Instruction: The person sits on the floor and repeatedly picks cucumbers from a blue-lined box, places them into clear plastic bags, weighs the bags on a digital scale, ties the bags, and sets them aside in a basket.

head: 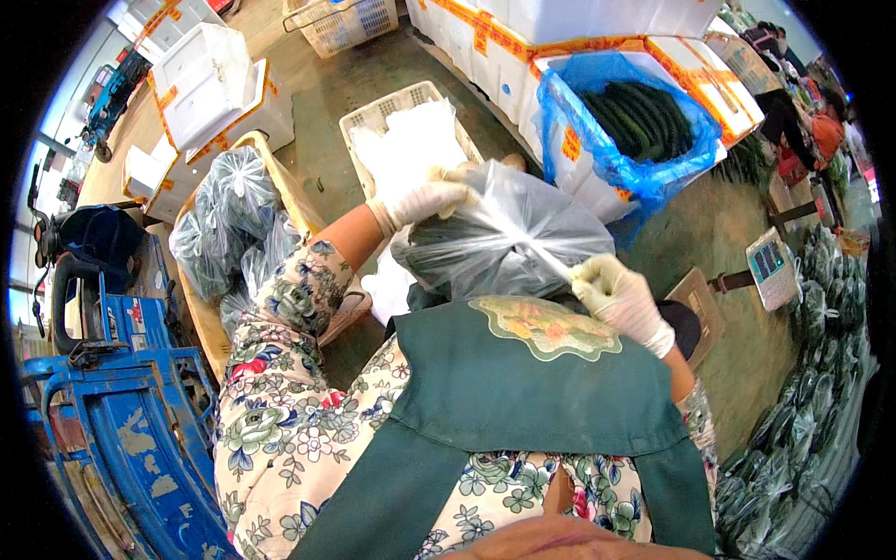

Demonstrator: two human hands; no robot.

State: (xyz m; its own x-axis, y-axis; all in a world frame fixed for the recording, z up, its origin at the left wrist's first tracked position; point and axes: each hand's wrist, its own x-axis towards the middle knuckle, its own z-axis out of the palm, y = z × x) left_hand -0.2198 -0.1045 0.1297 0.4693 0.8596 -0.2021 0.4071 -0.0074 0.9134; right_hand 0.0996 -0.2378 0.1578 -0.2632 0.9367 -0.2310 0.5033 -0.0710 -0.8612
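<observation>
Both my hands wear thin whitish gloves. A clear plastic bag [525, 231] with dark green contents lies across the lap in front of my green apron [539, 392]. My left hand [430, 199] grips the bag's gathered plastic at its upper left. My right hand [619, 297] pinches the other end of the stretched plastic at the lower right, fingers closed on it. The film is pulled taut in a twisted line between the two hands. What exactly fills the bag cannot be told through the plastic.
A foam box lined with a blue plastic bag [630, 182] holds dark green cucumbers [640, 122]. A pale crate [350, 133] holds white plastic sheets. Filled bags [238, 196] lie in a yellowish crate at left, near a blue metal cart [140, 392]. A digital scale display [770, 266] stands right, beside many bagged vegetables [805, 420].
</observation>
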